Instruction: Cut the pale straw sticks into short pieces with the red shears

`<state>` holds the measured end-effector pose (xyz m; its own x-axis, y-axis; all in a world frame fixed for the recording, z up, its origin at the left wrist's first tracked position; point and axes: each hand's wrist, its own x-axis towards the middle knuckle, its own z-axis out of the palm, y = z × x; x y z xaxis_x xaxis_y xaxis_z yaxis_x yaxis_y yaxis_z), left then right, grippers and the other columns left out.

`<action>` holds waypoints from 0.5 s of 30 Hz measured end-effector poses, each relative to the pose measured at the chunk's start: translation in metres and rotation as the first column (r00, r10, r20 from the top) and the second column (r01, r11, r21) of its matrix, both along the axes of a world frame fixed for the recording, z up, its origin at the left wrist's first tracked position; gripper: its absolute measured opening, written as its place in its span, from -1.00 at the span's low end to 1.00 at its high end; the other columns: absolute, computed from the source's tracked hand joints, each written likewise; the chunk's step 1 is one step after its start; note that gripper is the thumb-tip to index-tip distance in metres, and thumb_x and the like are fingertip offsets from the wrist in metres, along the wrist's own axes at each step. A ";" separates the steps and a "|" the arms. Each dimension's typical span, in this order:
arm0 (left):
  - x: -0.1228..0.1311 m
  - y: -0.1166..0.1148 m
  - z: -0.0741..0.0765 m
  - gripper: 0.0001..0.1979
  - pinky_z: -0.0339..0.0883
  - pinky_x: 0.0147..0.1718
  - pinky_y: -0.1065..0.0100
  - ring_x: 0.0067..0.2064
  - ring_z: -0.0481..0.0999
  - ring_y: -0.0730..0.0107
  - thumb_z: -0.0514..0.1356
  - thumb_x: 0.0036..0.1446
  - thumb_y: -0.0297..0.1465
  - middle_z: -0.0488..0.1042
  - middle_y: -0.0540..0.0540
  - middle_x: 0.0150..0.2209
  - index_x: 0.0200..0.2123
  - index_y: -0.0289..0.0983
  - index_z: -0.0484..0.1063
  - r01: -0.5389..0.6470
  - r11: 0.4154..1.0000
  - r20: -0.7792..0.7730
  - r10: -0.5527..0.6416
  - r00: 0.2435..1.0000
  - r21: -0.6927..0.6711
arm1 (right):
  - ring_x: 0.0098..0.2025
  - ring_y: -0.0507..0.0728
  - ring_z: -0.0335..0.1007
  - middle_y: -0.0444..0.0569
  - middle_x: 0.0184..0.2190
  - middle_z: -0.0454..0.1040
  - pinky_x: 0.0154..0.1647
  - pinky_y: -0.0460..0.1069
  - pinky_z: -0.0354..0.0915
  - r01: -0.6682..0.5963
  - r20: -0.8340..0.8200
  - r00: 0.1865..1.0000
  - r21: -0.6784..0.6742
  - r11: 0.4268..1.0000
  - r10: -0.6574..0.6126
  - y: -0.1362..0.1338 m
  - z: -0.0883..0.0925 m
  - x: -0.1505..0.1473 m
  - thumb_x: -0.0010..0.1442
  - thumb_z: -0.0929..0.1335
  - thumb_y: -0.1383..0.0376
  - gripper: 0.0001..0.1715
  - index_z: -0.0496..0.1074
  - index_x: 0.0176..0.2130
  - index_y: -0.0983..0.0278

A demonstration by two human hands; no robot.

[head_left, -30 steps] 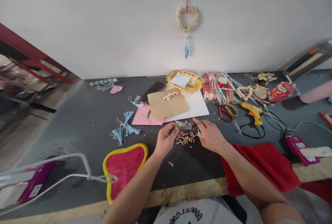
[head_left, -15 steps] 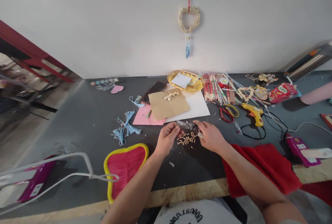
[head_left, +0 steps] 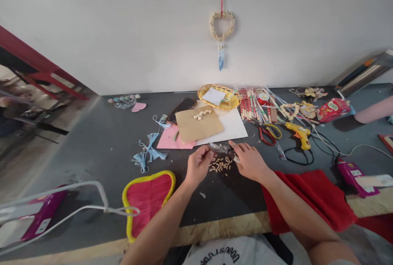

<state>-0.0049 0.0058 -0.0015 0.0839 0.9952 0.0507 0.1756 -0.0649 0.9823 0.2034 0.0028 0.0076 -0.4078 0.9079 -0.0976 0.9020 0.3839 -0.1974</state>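
Observation:
My right hand [head_left: 249, 160] is wrapped round the handles of small pruning shears [head_left: 218, 147], whose metal blades point left. Close to the blade tip, my left hand [head_left: 199, 162] has its thumb and fingers pinched together; what they hold, if anything, is too small to make out. Below the blades, a loose pile of short pale cut pieces [head_left: 220, 165] lies on the dark table. Just beyond the hands, brown paper [head_left: 190, 128] carries a few little joined cream pieces [head_left: 202, 114], with white and pink sheets beneath it.
Light-blue tassels [head_left: 150, 148] lie to the left, near a red pad with yellow edging [head_left: 147, 199]. Toward the right are scissors [head_left: 270, 132], a yellow glue gun [head_left: 299, 135], patterned sticks [head_left: 251, 105] and red cloth [head_left: 307, 199]. A heart wreath [head_left: 221, 25] hangs on the wall. Another person's arm [head_left: 373, 109] rests far right.
My left fingers have curled in slightly near the blade tip. The shears and my right hand stay almost in place; the whole view shifts a little.

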 end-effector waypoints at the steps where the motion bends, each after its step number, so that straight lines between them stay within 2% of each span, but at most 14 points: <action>1: 0.000 0.000 -0.001 -0.80 0.26 -0.43 0.44 -0.45 0.41 0.45 0.14 0.18 -0.31 0.50 -0.03 -0.47 -0.44 -0.29 0.42 0.003 1.000 0.008 -0.003 1.000 -0.001 | 0.03 0.28 0.23 0.15 0.04 0.36 -0.06 0.12 0.21 -0.009 -0.004 1.000 0.006 1.000 0.009 0.000 0.000 0.000 0.14 0.25 0.35 -0.20 -0.03 0.32 0.29; 3: 0.000 0.000 -0.002 -0.79 0.25 -0.43 0.44 -0.46 0.40 0.45 0.14 0.18 -0.31 0.49 -0.03 -0.47 -0.44 -0.29 0.42 0.008 1.000 0.036 -0.008 0.999 -0.008 | 0.03 0.28 0.23 0.14 0.05 0.36 -0.07 0.12 0.22 -0.028 -0.026 0.999 0.029 0.999 0.029 -0.001 -0.001 0.001 0.15 0.26 0.34 -0.20 -0.04 0.32 0.28; 5: 0.000 0.001 -0.001 -0.79 0.24 -0.44 0.43 -0.46 0.38 0.45 0.15 0.17 -0.30 0.49 -0.03 -0.49 -0.45 -0.29 0.41 0.004 1.000 0.076 -0.002 0.997 -0.023 | 0.02 0.27 0.26 0.13 0.05 0.37 -0.07 0.11 0.23 -0.020 -0.079 0.997 0.058 0.998 0.025 -0.001 -0.005 0.001 0.14 0.28 0.33 -0.26 0.03 0.28 0.30; 9: 0.000 0.001 0.001 -0.78 0.23 -0.44 0.43 -0.47 0.36 0.45 0.17 0.15 -0.28 0.45 -0.02 -0.52 -0.47 -0.29 0.41 -0.040 0.999 0.135 0.044 0.990 -0.029 | -0.07 0.19 0.35 0.12 -0.09 0.43 -0.06 0.06 0.27 0.096 -0.243 0.968 0.096 0.991 -0.070 0.000 -0.014 -0.002 0.18 0.28 0.30 -0.67 0.31 -0.04 0.33; 11: -0.001 0.001 0.002 -0.77 0.23 -0.43 0.42 -0.46 0.36 0.45 0.17 0.16 -0.27 0.45 -0.02 -0.51 -0.45 -0.29 0.42 -0.048 0.999 0.129 0.050 0.990 -0.017 | -0.06 0.18 0.36 0.10 -0.08 0.43 -0.03 0.04 0.27 0.081 -0.273 0.961 0.137 0.987 -0.041 0.000 -0.018 -0.002 0.18 0.28 0.32 -0.81 0.36 -0.16 0.29; 15: 0.001 0.000 0.002 -0.78 0.21 -0.44 0.43 -0.45 0.35 0.45 0.18 0.15 -0.24 0.44 -0.02 -0.48 -0.39 -0.30 0.43 -0.045 0.999 0.132 0.046 0.990 -0.015 | 0.01 0.19 0.33 0.09 0.02 0.40 0.02 0.06 0.26 0.017 -0.255 0.966 0.211 0.977 0.038 0.001 -0.022 -0.001 0.16 0.29 0.35 -0.83 0.39 -0.19 0.26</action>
<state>-0.0042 0.0057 0.0006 0.0320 0.9984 0.0467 0.0470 -0.0482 0.9977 0.2029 0.0042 -0.0140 -0.4034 0.8922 0.2032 0.8273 0.4505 -0.3357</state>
